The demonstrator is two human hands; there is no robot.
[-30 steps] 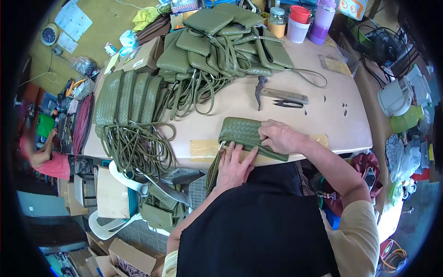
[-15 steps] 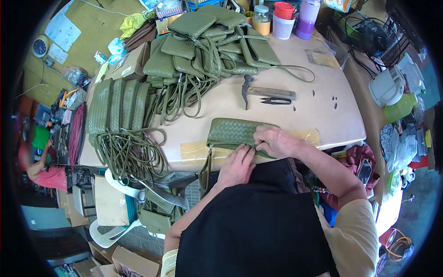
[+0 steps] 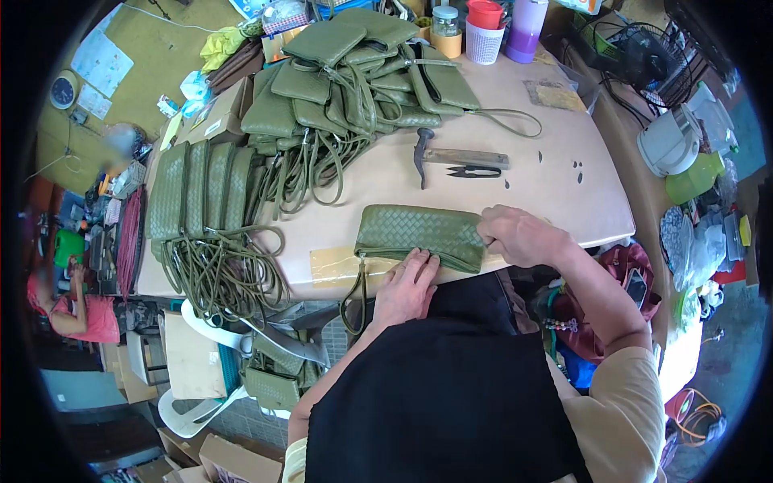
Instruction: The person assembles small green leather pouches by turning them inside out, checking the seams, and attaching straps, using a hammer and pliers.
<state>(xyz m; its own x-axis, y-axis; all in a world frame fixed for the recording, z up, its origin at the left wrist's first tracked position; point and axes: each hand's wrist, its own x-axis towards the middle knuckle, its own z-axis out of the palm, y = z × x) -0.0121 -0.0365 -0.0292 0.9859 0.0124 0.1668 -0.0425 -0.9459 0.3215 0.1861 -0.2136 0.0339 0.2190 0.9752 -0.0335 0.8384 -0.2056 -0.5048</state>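
A green woven zip pouch [image 3: 423, 232] lies flat at the table's near edge, its zipper side toward me. My left hand [image 3: 405, 288] rests on that near edge, fingers stretched out over the pouch; its thumb is not clearly visible. At the right end of the pouch, my right hand [image 3: 523, 235] is closed, with curled fingers pinching the corner. Whether it also grips the zipper pull is hidden. A green wrist strap [image 3: 352, 310] hangs from the pouch's left end over the table edge. Beyond the pouch lie a hammer [image 3: 459, 156] and black thread snips [image 3: 475, 171].
A heap of green pouches [image 3: 322, 97] covers the back of the table. Another row of pouches [image 3: 193, 189] stands at the left, straps tangled in front. Cups [image 3: 485, 40] and a purple bottle [image 3: 527, 32] stand behind. A person in pink [image 3: 84, 315] sits far left.
My right hand has slid right along the pouch, from its near edge to its right end. My left hand stays on the near edge. The view has shifted slightly.
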